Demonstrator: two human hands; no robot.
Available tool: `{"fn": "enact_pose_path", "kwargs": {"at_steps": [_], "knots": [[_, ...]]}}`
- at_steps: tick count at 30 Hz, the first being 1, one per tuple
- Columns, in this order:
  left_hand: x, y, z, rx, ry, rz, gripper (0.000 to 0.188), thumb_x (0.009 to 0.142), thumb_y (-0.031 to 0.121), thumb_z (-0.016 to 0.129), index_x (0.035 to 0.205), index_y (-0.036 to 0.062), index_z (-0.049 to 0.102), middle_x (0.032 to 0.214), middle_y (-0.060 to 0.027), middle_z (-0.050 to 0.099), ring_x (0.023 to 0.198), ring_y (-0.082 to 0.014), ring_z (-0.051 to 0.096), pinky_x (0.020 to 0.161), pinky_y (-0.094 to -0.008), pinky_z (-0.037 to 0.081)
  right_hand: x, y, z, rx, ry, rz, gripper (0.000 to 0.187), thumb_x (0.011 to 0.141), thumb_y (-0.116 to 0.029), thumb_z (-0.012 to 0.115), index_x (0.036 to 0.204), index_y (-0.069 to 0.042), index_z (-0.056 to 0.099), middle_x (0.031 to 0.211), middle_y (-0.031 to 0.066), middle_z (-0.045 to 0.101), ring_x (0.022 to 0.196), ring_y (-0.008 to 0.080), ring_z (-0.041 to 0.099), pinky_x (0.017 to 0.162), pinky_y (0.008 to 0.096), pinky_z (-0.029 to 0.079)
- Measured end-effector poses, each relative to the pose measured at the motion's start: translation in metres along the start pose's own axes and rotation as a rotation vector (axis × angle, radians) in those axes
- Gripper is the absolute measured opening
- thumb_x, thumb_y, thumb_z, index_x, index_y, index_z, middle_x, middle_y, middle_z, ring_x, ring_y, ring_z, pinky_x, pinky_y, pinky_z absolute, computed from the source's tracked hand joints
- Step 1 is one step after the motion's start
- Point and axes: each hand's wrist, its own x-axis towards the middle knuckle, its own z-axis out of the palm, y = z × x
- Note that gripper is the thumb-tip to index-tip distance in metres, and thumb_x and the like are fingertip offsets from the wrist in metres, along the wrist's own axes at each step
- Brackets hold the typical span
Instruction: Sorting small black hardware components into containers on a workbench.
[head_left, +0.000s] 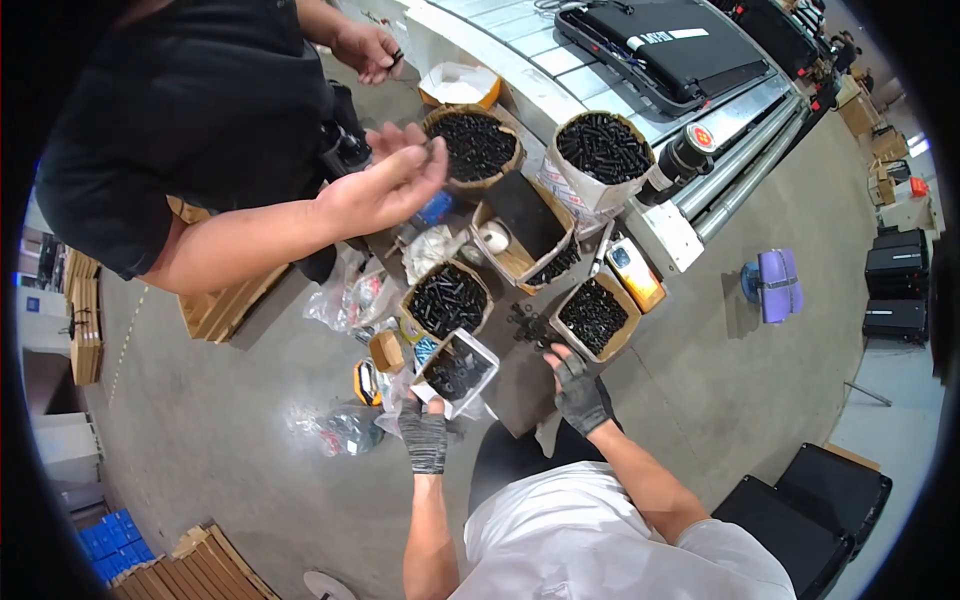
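My left hand (424, 440), in a grey fingerless glove, grips the near left corner of a white box (479, 388) that holds black parts. My right hand (580, 395), gloved alike, hovers with its fingers reaching forward and apart; I see nothing held in it. It is just short of a carton of small black parts (595, 318). Loose black rings (528, 324) lie on the dark surface between that carton and the white box. Beyond the white box stands a carton of black cylindrical pieces (447, 301).
A co-worker's hand (395, 178) reaches in from the left; the other hand (366, 52) pinches a small black piece. Farther back are two tubs of black parts (472, 147) (603, 150), an open carton (520, 262) and a roller conveyor (735, 180) carrying a black case (665, 50).
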Motion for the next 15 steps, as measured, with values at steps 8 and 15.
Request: {"fn": "enact_pose_path", "kwargs": {"at_steps": [8, 15], "knots": [[0.185, 0.017, 0.009, 0.084, 0.054, -0.011, 0.022, 0.082, 0.009, 0.059, 0.099, -0.005, 0.059, 0.079, -0.0083, 0.062, 0.056, -0.0173, 0.06, 0.042, -0.032, 0.054, -0.01, 0.044, 0.019, 0.092, -0.099, 0.029, 0.058, 0.066, 0.011, 0.049, 0.122, -0.004, 0.053, 0.131, 0.017, 0.048, 0.123, 0.0352, 0.045, 0.106, 0.0405, 0.037], [0.312, 0.013, 0.005, 0.693, 0.077, 0.318, 0.027, 0.081, 0.014, 0.062, 0.098, -0.0065, 0.064, 0.07, -0.0114, 0.065, 0.054, -0.0218, 0.065, 0.052, -0.0339, 0.052, 0.032, 0.01, 0.034, 0.219, 0.094, -0.044, 0.04, 0.068, 0.009, 0.051, 0.103, -0.004, 0.061, 0.11, 0.015, 0.059, 0.104, 0.0346, 0.056, 0.091, 0.0402, 0.046]]}}
